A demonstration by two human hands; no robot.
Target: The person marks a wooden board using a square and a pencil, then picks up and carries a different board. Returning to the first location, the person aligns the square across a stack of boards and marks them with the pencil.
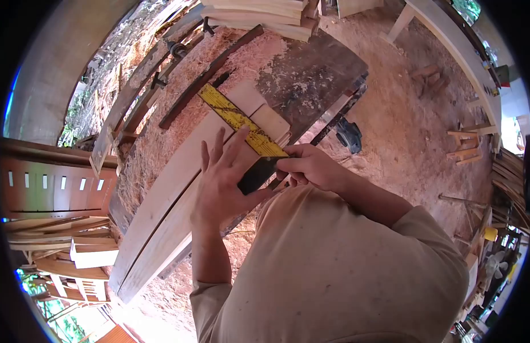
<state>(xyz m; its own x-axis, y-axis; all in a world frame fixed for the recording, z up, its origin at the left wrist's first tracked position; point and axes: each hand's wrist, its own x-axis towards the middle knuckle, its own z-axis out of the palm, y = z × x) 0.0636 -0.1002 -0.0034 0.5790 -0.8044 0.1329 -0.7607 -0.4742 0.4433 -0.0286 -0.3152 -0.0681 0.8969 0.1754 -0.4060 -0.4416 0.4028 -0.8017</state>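
A yellow-bladed carpenter's square [233,116] with a dark stock lies across two long, pale boards set side by side [172,171]. My left hand [220,183] rests on the boards with its fingers spread, the fingertips at the blade and the thumb stretched along the stock. At the corner where blade meets stock, my right hand [310,166] has its fingers pinched together. Whatever it may hold is too small or hidden to make out. Short wood pieces [269,121] are stacked just beyond the blade.
The dark workbench [316,74] carries shavings and a dark wooden bar [213,74]. Stacked planks [259,14] stand at its far end. Beyond the bench edge, a dark power tool [349,136] sits low. Clamps [176,50] are on the left, a wooden stool [465,146] at right.
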